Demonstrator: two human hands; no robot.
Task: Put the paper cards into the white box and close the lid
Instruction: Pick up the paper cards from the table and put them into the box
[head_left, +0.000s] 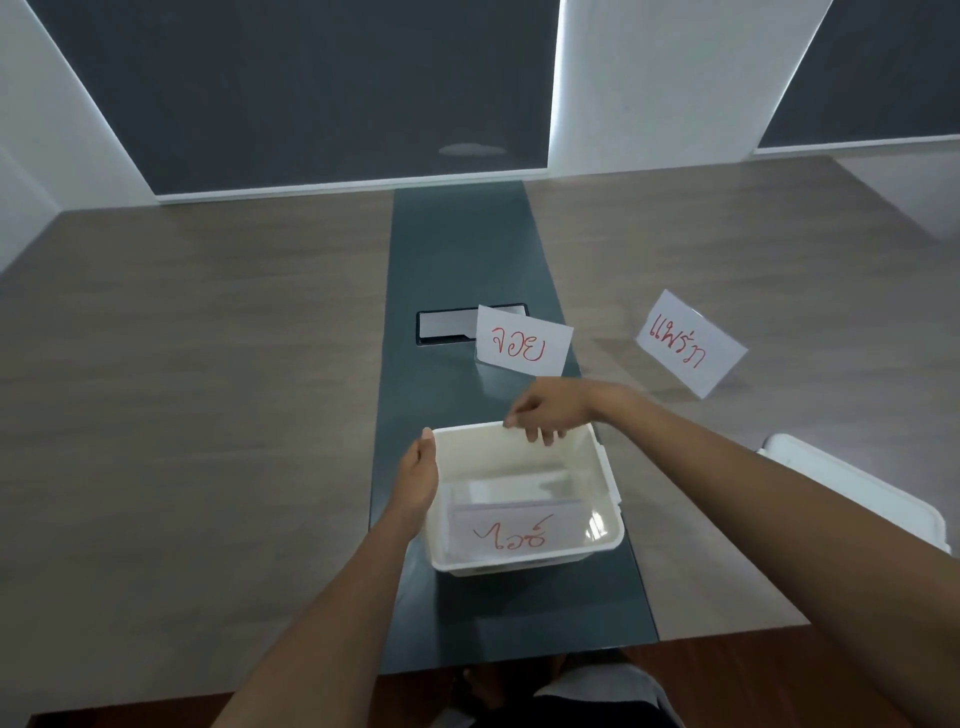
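The white box (608, 483) stands open on the dark centre strip of the table. Inside it lies one paper card (514, 530) with red handwriting. My left hand (418, 475) rests against the box's left wall, holding nothing. Over the far rim my right hand (545, 408) hangs with its fingers pointing down and nothing between them. Two more cards with red writing stand upright beyond the box: one (524, 345) on the dark strip, another (688, 345) to the right on the wood. The white lid (852, 486) lies at the right, partly behind my right forearm.
A dark rectangular cable hatch (447, 326) is set into the centre strip behind the nearer standing card. The wooden table (208, 364) stretches wide on both sides. Its near edge runs just below the box.
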